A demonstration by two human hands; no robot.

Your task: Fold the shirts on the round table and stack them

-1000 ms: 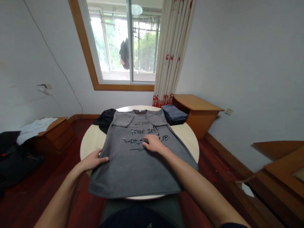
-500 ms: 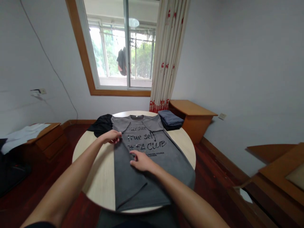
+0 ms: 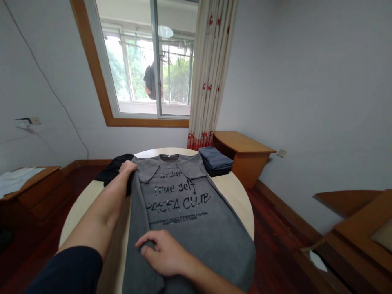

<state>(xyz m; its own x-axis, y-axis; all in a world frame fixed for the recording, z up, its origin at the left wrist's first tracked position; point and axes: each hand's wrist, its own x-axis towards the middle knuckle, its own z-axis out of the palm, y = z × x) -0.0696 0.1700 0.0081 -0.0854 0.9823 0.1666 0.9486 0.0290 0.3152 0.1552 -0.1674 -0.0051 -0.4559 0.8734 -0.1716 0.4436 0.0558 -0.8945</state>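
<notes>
A grey T-shirt (image 3: pixel 196 228) with black lettering lies on the round pale table (image 3: pixel 82 208), both sleeves folded inward over its front. My left hand (image 3: pixel 128 166) is at the shirt's far left shoulder, beside the black cloth; its fingertips are hidden, so I cannot see whether it grips fabric. Nearer to me, my right hand (image 3: pixel 162 251) rests on the shirt's lower left part below the print, thumb and forefinger apart and the other fingers curled under.
Black cloth (image 3: pixel 112 169) lies at the table's far left. Folded dark clothes (image 3: pixel 216 159) are stacked at the far right. A wooden desk (image 3: pixel 245 143) stands behind them, and a low cabinet (image 3: pixel 45 183) is on the left.
My left hand has moved away from me to the shirt's shoulder. My right hand has come closer to me and left. The left strip of the shirt now lies narrower, and the view has shifted.
</notes>
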